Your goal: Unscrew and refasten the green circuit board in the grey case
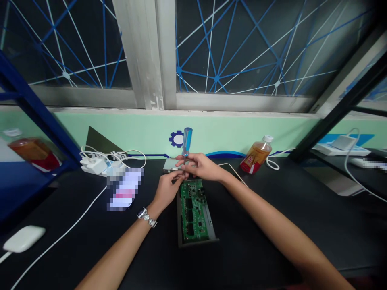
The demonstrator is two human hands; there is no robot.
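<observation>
Seen on a black worktop (272,225), a green circuit board (193,209) lying flat in a shallow grey tray-like housing (211,225), long side pointing away from the viewer, near the middle. At its far end, a screwdriver (186,147) with a clear blue handle, held upright, tip down at the far edge of the board; exact contact point hidden by fingers. Right hand (201,166) closed around the lower handle and shaft, grip clamped on the screwdriver. Left hand (167,189), with a wristwatch (147,216), fingers pinched together at the shaft tip just beside the board's far left corner; cannot tell if something small is between the fingertips. Left of the board, a blurred phone (125,188) near, and a white charger with cables (96,164) behind it at the wall edge; a white mouse-like object (24,237) well apart near the left front edge, with a white cable (69,231) running across. Right of the board, wide open black surface; only a tea bottle (256,155) lying tilted near the wall, well apart from the hands. Front of the board also open, crossed only by both forearms. Blue shelf frame (27,100) limiting the left side, a black frame post (341,108) the right side.
</observation>
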